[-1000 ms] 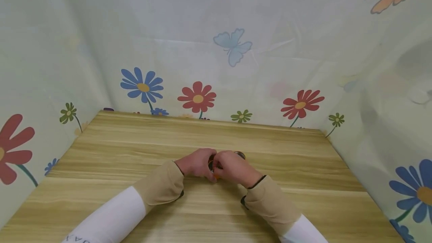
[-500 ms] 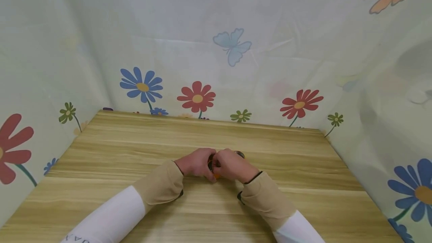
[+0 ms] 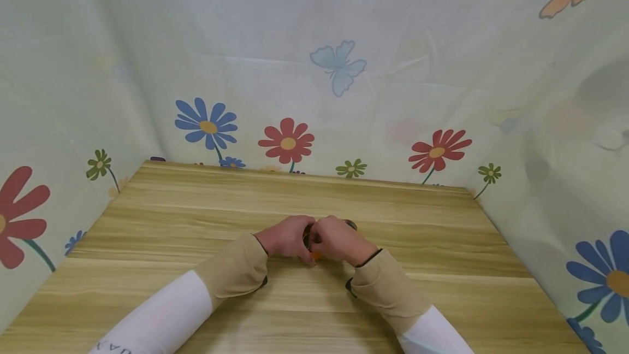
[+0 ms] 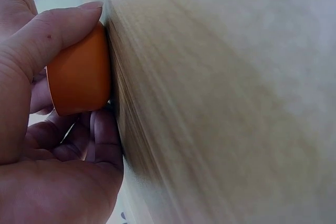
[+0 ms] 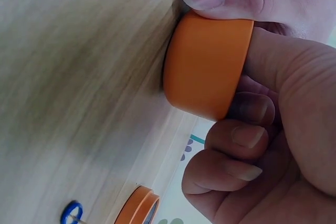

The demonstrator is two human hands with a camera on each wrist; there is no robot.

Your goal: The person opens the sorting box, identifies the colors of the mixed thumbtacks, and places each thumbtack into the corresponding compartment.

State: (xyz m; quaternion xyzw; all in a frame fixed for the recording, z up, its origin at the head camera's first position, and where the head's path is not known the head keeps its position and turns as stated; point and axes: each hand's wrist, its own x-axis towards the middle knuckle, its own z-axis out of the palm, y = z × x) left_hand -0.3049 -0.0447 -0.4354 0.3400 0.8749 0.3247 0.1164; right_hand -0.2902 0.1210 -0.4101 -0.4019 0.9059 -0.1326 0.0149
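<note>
A small orange cup-shaped container (image 5: 207,66) stands on the table, its rounded bottom down. My left hand (image 3: 291,238) grips it round the side, with the thumb (image 4: 58,30) on the near wall and the other fingers curled behind. My right hand (image 3: 339,240) is over the container's open top. Its thumb and forefinger reach in past the rim, while the remaining fingers (image 5: 236,156) curl outside. What lies between the fingertips inside is hidden. Just beyond the right hand lies an orange round piece (image 5: 137,205) with a dark inside, partly cut off in the right wrist view.
A small blue ring (image 5: 72,212) with a thin pale strip or stem lies on the wood-grain table (image 3: 206,195), close to the orange round piece. Pale sheeting (image 3: 245,86) printed with flowers and butterflies surrounds the table at the back and sides.
My right wrist and forearm have shifted slightly left and toward the container, mostly in the first half second. The left hand keeps its grip and the container stays in place.
</note>
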